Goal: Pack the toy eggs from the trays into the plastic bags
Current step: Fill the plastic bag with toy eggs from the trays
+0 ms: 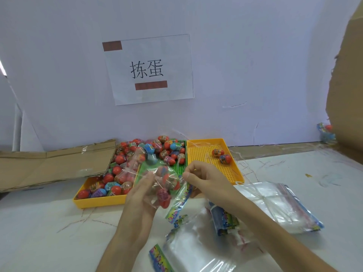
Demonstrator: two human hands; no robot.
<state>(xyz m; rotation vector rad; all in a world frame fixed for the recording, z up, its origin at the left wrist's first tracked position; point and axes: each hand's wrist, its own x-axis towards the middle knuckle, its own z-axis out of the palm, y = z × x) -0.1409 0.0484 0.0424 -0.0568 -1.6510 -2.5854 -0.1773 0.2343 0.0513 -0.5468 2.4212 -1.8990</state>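
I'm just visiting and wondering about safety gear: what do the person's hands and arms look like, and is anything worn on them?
Both are bare. The left hand and right hand carry no gloves, and no rings, watch or bracelet show. Both forearms are uncovered down to the bottom edge of the picture, with no sleeve in view. No markings or tape show on them.

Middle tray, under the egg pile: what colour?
Green middle tray, perforated floor, flanked by yellow trays; seen in the head view.

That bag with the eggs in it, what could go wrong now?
The bag looks open at the top while the left hand holds it and the right hand pinches its edge, so eggs might tumble out if it tips. It also hangs over the green tray, where a dropped egg could get mixed in.
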